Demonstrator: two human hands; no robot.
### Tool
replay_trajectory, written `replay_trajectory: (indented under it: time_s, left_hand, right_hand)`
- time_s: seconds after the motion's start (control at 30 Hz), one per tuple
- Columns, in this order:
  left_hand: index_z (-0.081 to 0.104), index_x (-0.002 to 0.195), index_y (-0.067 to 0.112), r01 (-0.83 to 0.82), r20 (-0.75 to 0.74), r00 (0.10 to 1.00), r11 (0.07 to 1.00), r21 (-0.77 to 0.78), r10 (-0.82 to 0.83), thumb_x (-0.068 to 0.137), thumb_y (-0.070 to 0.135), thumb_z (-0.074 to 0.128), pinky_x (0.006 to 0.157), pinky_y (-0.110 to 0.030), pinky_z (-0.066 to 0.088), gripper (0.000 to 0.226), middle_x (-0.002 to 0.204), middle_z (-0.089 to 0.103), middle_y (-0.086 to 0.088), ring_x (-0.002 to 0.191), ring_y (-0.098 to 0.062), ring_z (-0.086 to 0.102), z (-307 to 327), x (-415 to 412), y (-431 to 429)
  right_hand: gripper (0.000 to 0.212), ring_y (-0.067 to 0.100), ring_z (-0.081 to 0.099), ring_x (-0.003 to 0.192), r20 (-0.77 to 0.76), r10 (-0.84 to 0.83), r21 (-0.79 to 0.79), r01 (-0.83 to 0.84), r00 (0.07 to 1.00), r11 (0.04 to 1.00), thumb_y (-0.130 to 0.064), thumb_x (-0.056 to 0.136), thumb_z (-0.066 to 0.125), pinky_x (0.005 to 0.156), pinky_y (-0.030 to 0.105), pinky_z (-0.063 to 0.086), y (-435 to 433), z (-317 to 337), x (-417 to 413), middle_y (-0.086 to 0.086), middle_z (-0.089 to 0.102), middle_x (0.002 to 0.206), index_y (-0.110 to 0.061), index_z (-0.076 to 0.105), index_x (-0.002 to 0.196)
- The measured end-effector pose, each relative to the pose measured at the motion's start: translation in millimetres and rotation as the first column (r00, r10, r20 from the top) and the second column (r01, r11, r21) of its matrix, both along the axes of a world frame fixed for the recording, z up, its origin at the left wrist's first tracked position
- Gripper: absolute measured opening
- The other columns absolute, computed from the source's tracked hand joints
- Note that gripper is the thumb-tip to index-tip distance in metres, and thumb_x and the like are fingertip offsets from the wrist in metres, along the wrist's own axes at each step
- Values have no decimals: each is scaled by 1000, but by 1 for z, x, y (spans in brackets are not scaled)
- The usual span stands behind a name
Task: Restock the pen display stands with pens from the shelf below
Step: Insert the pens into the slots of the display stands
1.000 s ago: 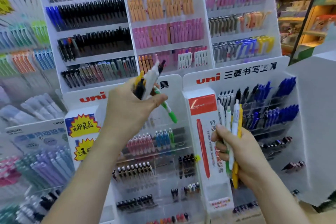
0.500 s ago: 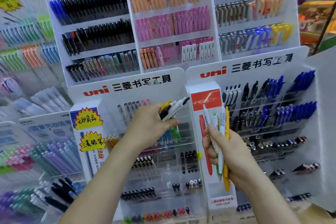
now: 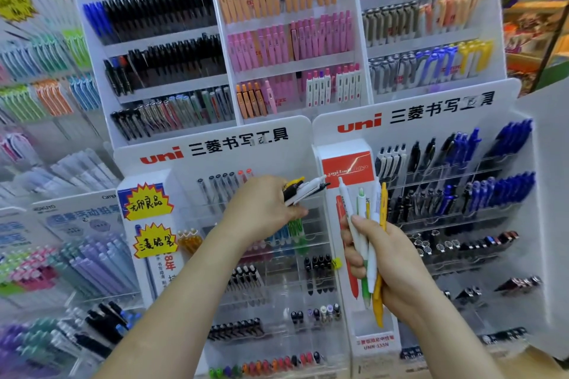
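My left hand is pinching a pen bunch pointing two o'clock; my right hand is clutching upright pens.

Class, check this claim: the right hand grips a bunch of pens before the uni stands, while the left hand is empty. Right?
Wrong on one count. The head view shows the left hand also grips a small bundle of white, black and yellow pens. The right hand does grip a bunch of pens before the uni stands.
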State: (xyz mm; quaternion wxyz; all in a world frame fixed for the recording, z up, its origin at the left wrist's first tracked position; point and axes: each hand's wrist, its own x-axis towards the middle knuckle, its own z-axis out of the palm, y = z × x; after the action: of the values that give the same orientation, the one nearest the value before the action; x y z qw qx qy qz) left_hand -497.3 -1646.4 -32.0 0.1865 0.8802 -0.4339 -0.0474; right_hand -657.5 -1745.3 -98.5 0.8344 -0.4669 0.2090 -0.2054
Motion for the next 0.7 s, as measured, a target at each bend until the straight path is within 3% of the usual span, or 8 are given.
replay_trajectory:
  time_s: [0.1,0.2,0.27,0.33,0.4,0.47,0.6,0.7]
  left_hand:
    - [51,69,20,-37,164,986,994,104,19,79,47,73,58,-32,44,36,64,56,-2,62,-22,57,-1,-5,-5]
    - [50,67,21,-54,200,979,992,118,29,78,49,73,57,-31,44,38,62,55,-1,62,-22,57,-2,-7,-6]
    - [53,68,22,-53,122,991,998,44,47,79,46,73,54,-30,42,33,62,56,0,58,-18,55,-3,-8,-3]
    - [58,68,25,-95,-41,995,982,-166,89,81,40,73,50,-27,39,25,61,59,2,49,-12,51,-1,-9,3]
    - [66,74,19,-221,-298,950,876,-428,93,83,32,73,52,-26,41,17,66,68,-1,46,-8,48,5,-15,10]
    - [69,80,14,-313,-501,865,790,-527,8,83,28,74,52,-27,43,15,73,73,0,47,-7,48,12,-25,15]
    - [70,80,14,-306,-562,826,799,-518,-48,76,28,79,47,-22,40,18,52,61,11,43,-4,49,12,-45,14]
    - [68,83,24,-327,-477,879,755,-568,22,71,29,83,51,-12,46,19,66,67,15,57,0,61,10,-47,13]
  right_hand:
    - [19,13,43,49,11,-4,-15,4,1000,1000,-12,94,55,40,22,36,0,0,1,5,51,71,1,63,104]
    - [29,13,46,52,52,26,-32,-25,998,999,-17,85,63,42,21,39,1,-1,0,5,53,72,1,63,107]
    - [35,14,50,54,80,52,-23,-50,995,998,-20,79,66,43,21,41,2,-1,-1,6,55,73,2,62,107]
    - [34,15,52,56,103,66,-11,-65,992,998,-20,79,67,43,21,43,3,-2,-2,9,56,74,3,61,104]
    - [31,15,54,56,109,70,-23,-68,992,997,-20,83,71,44,21,44,3,-2,-3,11,56,74,3,60,99]
    - [29,16,54,56,95,84,-77,-77,992,994,-22,83,74,46,22,45,3,-2,-3,12,56,71,2,61,93]
    - [25,17,51,57,40,84,-214,-73,996,974,-25,86,72,50,26,44,8,2,1,10,55,66,-4,60,87]
    - [16,15,48,55,-38,45,-410,-56,998,910,-22,92,65,54,27,42,12,5,2,1,54,59,-10,58,84]
